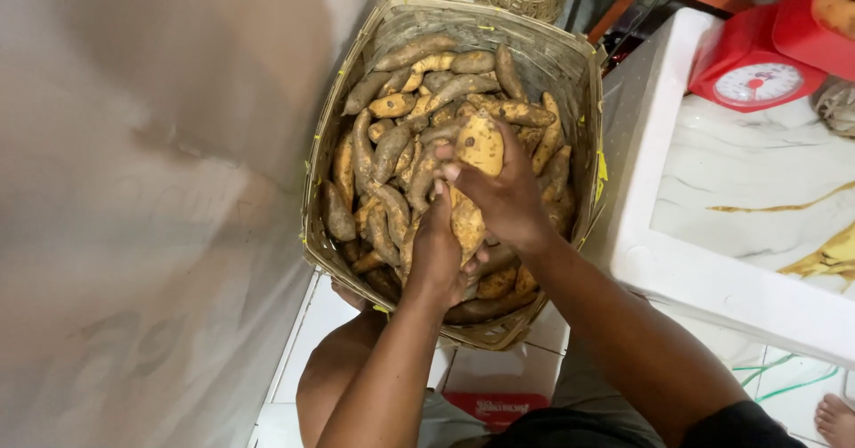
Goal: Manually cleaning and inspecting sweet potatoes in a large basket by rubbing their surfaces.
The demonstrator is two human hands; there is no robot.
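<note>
Basket: a woven bamboo basket (579, 83) fills the upper middle of the frame, tilted toward the camera and resting on the person's knee at its lower rim.
Contents: the basket is heaped with dirt-covered sweet potatoes (392, 145), brown and yellowish, lying in all directions.
Right hand: the right hand (508, 194), at the centre of the frame, has its fingers curled and clamped around a broad yellowish sweet potato (481, 141), which sticks up above the pile.
Left hand: the left hand (436, 248), just below and left of the right one, is pressed down among the potatoes, closed over a long tuber (465, 221) beneath it; the two hands touch.
Bench: a white bench with a marbled top (739, 207) stands at the right of the frame, just beside the basket.
Scale: a red kitchen scale with a round dial (757, 78) sits on the bench at the upper right.
Floor: white floor tiles (307, 341) show below the basket; a bare foot (837, 417) is at the lower right corner.
Left side: a pale blurred surface covers the left of the frame.
</note>
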